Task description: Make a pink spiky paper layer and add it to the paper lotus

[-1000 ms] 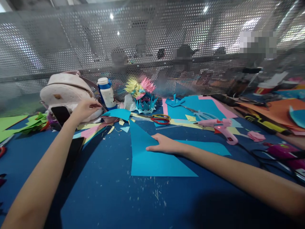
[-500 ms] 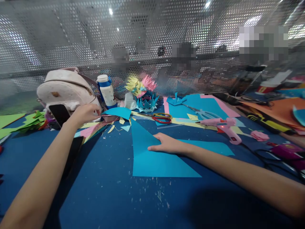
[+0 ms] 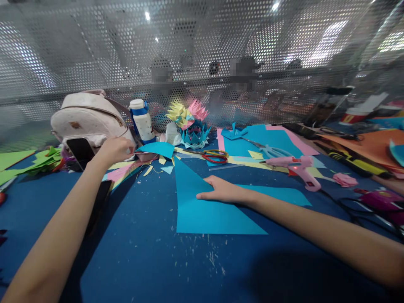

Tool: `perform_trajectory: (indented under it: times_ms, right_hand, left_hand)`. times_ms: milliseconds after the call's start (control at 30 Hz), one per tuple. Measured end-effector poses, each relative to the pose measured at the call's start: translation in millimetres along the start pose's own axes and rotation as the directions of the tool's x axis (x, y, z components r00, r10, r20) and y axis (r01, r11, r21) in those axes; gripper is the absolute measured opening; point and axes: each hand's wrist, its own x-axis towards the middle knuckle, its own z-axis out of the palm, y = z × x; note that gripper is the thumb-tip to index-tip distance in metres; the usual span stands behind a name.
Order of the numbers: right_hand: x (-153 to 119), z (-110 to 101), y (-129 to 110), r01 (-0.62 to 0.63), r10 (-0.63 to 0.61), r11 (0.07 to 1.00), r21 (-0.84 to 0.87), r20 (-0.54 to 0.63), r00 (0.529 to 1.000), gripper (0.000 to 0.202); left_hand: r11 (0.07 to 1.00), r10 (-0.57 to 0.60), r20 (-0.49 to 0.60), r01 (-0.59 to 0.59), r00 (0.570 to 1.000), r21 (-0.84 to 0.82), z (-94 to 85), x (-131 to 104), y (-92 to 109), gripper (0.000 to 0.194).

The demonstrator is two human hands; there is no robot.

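A large blue paper sheet (image 3: 202,216) with a slanted upper edge lies in front of me. My right hand (image 3: 222,190) is on that edge, thumb on the paper's face and the other fingers at the edge, partly hidden. Beneath my right wrist another blue paper piece (image 3: 277,195) extends to the right. My left hand (image 3: 116,151) is stretched out beside the backpack, fingers curled in. Their tips come close to a curved blue paper piece (image 3: 157,148); whether they grip anything cannot be seen.
Scissors with red and yellow handles (image 3: 214,156), a pink glue gun (image 3: 296,166) and light-blue scissors (image 3: 271,150) lie beyond. A white backpack (image 3: 88,111), a bottle (image 3: 143,122) and folded paper flowers (image 3: 194,134) stand before a perforated metal panel (image 3: 195,46). A black phone (image 3: 99,204) lies left.
The view has shifted very slightly. Both hands and the blue paper stay essentially where they were.
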Motion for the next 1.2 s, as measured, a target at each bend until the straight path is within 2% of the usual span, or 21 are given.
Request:
perform_trajectory:
  times_ms: [333, 767, 867, 1200]
  right_hand:
    - [-1, -1, -1, -0.039, 0.039, 0.999, -0.031, 0.000, 0.999, 0.063]
    - [0, -1, -1, 0.014, -0.014, 1.000, -0.013, 0.009, 1.000, 0.057]
    - [0, -1, -1, -0.014, 0.014, 0.999, -0.032, 0.016, 1.000, 0.058]
    - [-2, -2, -3, -0.034, 0.034, 0.999, -0.020, 0.024, 0.999, 0.063]
  left_hand:
    - [1.000, 0.016, 0.002, -0.016, 1.000, -0.015, 0.7, 1, 0, 0.017]
    - [0.997, 0.002, 0.010, -0.001, 1.000, -0.081, 2.1, 0, -4, 0.012]
    - [0.995, -0.004, 0.018, 0.006, 1.000, -0.101, 3.1, 0, -7, 0.012]
    - [0.993, -0.024, 0.073, 0.033, 0.997, -0.116, 1.6, -2, -10, 0.026]
